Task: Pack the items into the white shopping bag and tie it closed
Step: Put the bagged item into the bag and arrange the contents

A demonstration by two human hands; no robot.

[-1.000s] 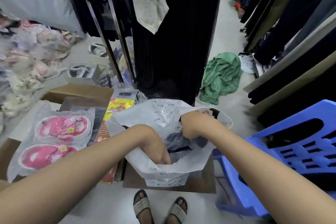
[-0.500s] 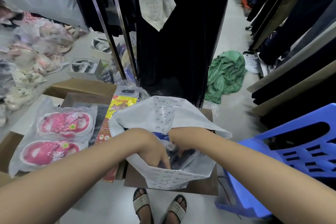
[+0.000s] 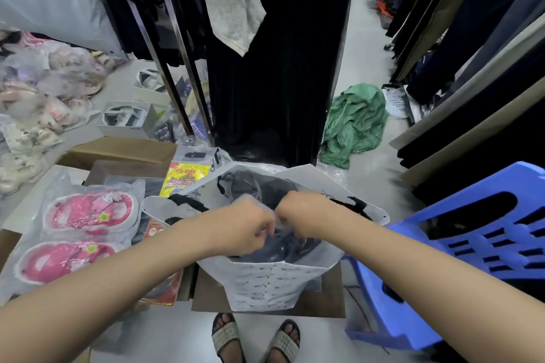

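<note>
Lighting is even, diffuse and fairly bright, with soft shadows. Wide-angle distortion bends the frame edges. Motion blur smears the left margin; the centre is moderately sharp.

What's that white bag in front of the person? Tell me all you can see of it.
The white shopping bag looks like thin printed plastic, covered with small dark lettering. It stands upright, mouth wide open, on brown cardboard beside a blue chair. Dark items lie inside. Above its mouth, the left hand and right hand pinch clear wrapping.
</note>
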